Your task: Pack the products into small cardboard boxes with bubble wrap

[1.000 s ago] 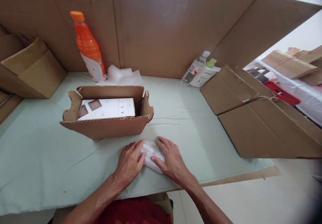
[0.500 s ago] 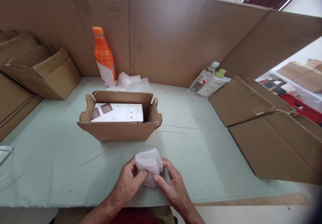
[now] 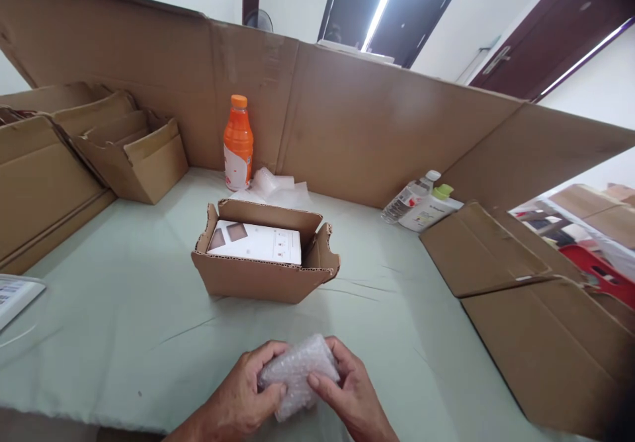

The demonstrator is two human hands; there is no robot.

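Both hands hold a small bundle wrapped in bubble wrap (image 3: 296, 370) just above the near edge of the pale green table (image 3: 124, 336). My left hand (image 3: 243, 396) grips its left side and my right hand (image 3: 350, 399) its right side, thumbs on top. Beyond them stands an open cardboard box (image 3: 262, 276) with a white carton (image 3: 258, 243) lying inside it.
An orange bottle (image 3: 238, 143) and loose bubble wrap (image 3: 272, 187) sit by the cardboard back wall (image 3: 367, 137). Two plastic bottles (image 3: 421, 200) lie at the right rear. Flattened cardboard (image 3: 536, 309) covers the right side. Folded boxes (image 3: 133, 151) stack at the left.
The wrapped bundle went from lying pressed on the table to being held up in both hands. The view has tilted upward, so more of the back wall shows.
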